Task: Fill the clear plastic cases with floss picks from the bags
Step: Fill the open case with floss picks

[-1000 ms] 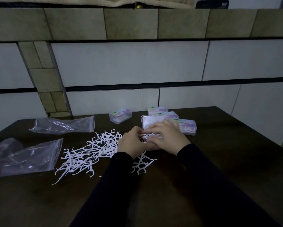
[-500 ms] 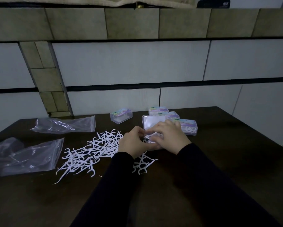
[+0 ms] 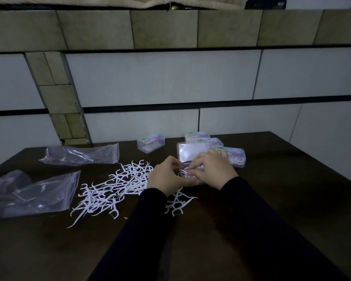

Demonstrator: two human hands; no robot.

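I see both hands close together over the open case [image 3: 187,157] on the dark worktop [image 3: 272,199]. My left hand [image 3: 166,177] has its fingers curled, its grip pinched on a few floss picks [image 3: 183,172] — my right hand [image 3: 213,169] pinches the same little bunch from the other side. The bunch sits just above the bottom half of the case; its clear lid stands up behind my fingers. A big pile of loose picks [image 3: 113,189] lies on the worktop just left of my left hand, and some more poke out under my wrist. Two floppy bags [image 3: 32,193] lie farther left. One small closed case [image 3: 151,142] stands apart at the back — three more closed cases [image 3: 234,157] sit right behind the open one.
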